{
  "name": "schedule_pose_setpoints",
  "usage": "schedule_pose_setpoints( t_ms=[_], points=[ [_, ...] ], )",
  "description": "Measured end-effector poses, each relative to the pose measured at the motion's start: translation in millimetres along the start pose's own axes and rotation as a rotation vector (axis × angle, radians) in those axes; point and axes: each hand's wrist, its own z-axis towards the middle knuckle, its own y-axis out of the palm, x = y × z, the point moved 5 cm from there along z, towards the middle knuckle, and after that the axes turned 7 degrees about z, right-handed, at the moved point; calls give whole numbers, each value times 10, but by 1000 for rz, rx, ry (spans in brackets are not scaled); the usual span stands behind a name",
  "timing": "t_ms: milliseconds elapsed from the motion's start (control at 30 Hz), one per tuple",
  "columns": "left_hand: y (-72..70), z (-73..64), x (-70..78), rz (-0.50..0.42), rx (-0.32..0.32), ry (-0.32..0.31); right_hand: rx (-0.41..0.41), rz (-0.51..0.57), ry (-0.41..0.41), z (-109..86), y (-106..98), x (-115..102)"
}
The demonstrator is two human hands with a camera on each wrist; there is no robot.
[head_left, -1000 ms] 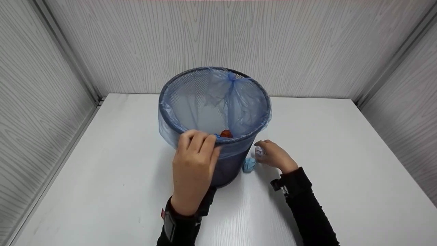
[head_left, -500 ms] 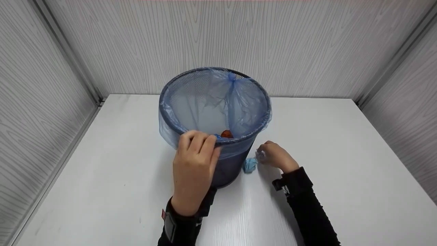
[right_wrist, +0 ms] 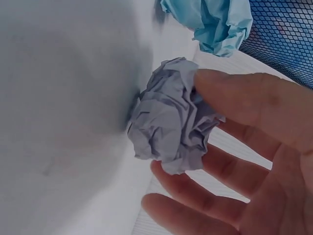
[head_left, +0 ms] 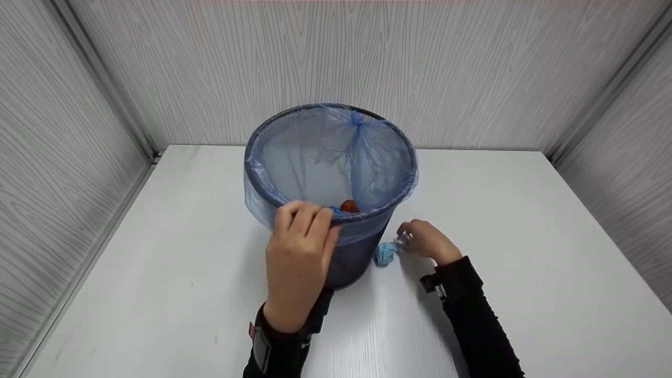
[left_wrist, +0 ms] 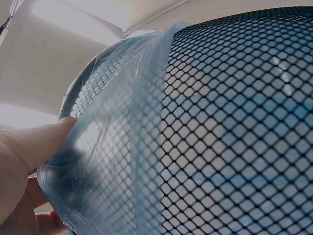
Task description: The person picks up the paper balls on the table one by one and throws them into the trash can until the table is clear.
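Note:
A dark mesh wastebasket [head_left: 346, 262] stands in the head view, lined with a translucent blue bin bag [head_left: 380, 163] folded over its rim. My left hand [head_left: 296, 262] grips the near rim through the bag; in the left wrist view its thumb [left_wrist: 49, 137] lies over the edge. To the right of the basket, my right hand [head_left: 428, 242] holds a crumpled white paper ball [right_wrist: 168, 117] low at the table, thumb on one side and fingers curled at the other. A crumpled light-blue paper ball [head_left: 385, 254] sits between that hand and the basket's base.
Inside the basket, a reddish-brown crumpled ball [head_left: 348, 206] and a bit of blue show just past the near rim. The white table [head_left: 157, 273] is bounded by a pale wood-grain back wall [head_left: 446, 73] and side walls.
My right hand has shifted slightly down and to the right with the white paper ball, and its fingers look a little looser. The left hand and wastebasket stay put.

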Motion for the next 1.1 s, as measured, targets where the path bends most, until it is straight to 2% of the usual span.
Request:
schedule_pose_setpoints(
  t_ms=[200,433,567,767,1100],
  points=[
    [-4,1,10,-2,5,0,-5,4,-31,-10,1,-7],
    [-4,6,24,22,7,13,-14,19,-6,-11,1,-12],
    [1,5,28,19,3,15,16,33,-10,-8,-52,-29],
    [-2,11,29,12,11,22,157,56,-15,-28,-244,-116],
    [1,-7,2,2,15,13,487,132,-99,-259,-739,-409]
  ],
)
